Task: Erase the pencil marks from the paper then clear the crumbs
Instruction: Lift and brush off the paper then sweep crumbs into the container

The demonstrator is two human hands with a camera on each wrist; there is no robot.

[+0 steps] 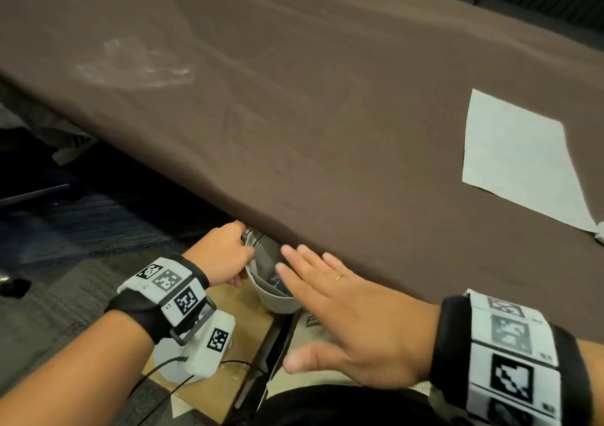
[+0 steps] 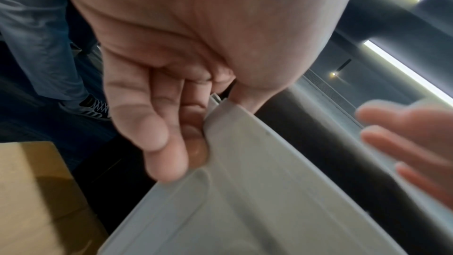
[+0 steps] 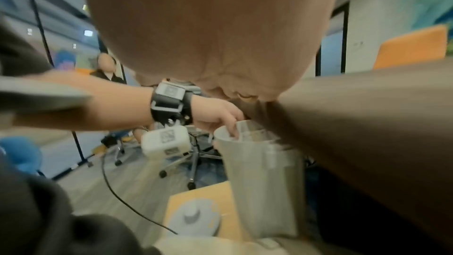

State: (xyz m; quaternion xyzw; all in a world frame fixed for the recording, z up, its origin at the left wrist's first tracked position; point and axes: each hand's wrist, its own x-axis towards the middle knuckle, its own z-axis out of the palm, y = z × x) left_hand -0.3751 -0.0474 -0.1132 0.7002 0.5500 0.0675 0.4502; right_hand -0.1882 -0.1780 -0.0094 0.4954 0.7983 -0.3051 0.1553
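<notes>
The white paper (image 1: 513, 164) lies flat on the brown tablecloth (image 1: 294, 99) at the right. Below the table's near edge my left hand (image 1: 228, 255) grips the rim of a grey plastic bin (image 1: 274, 301), thumb outside and fingers inside (image 2: 159, 123). The bin (image 2: 245, 191) is held up against the cloth's edge, its mouth partly under it (image 3: 264, 181). My right hand (image 1: 327, 295) is flat with straight fingers at the table edge, fingertips over the bin's mouth, holding nothing. No eraser or crumbs can be made out.
A whitish smudge (image 1: 137, 66) marks the cloth at the far left. A small crumpled white thing (image 1: 599, 233) sits by the paper's near corner. A tan cardboard box (image 1: 242, 321) stands on the floor under the bin. Office chairs (image 3: 191, 158) and a seated person are beyond.
</notes>
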